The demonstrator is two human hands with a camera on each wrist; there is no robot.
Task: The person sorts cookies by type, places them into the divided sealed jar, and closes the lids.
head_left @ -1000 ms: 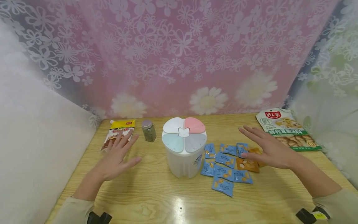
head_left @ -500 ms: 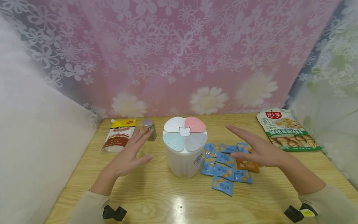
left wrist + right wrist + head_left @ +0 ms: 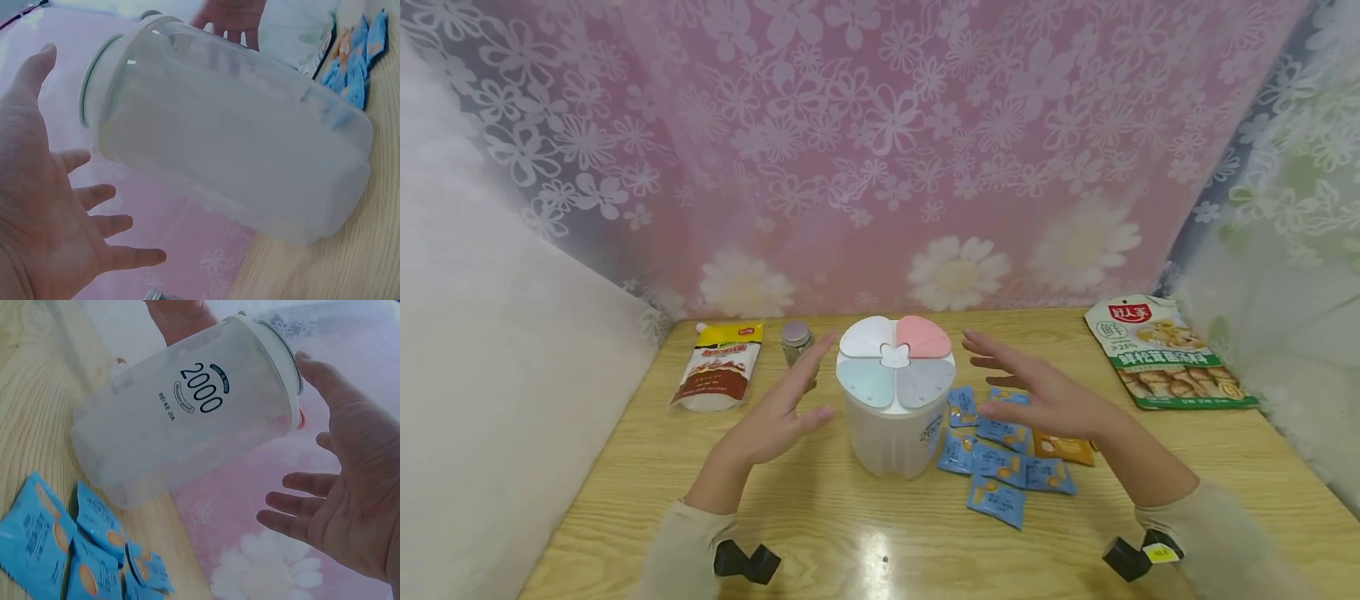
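Note:
A translucent plastic storage canister [image 3: 891, 433] stands upright mid-table. Its lid [image 3: 870, 379] has petal-shaped flaps in white, pink, pale blue and grey, all lying flat. My left hand [image 3: 778, 421] is held to the left of the canister, fingers extended and thumb apart, with a gap to the wall in the left wrist view. On the other side my right hand [image 3: 1048, 396] faces it with fingers spread, over several blue snack packets [image 3: 1000, 462]. "2000" is printed on the canister wall [image 3: 144, 437] in the right wrist view. Neither hand holds anything.
Behind my left hand stands a small glass jar [image 3: 796, 335] with a purplish lid, partly hidden. A yellow, white and brown pouch [image 3: 718, 367] lies at the back left. An orange packet [image 3: 1063, 448] lies beside the blue ones. A white and green food bag [image 3: 1172, 354] lies at the back right.
Both hands have moved inward toward the canister, the left one rightward and the right one leftward. The canister and packets stay in place.

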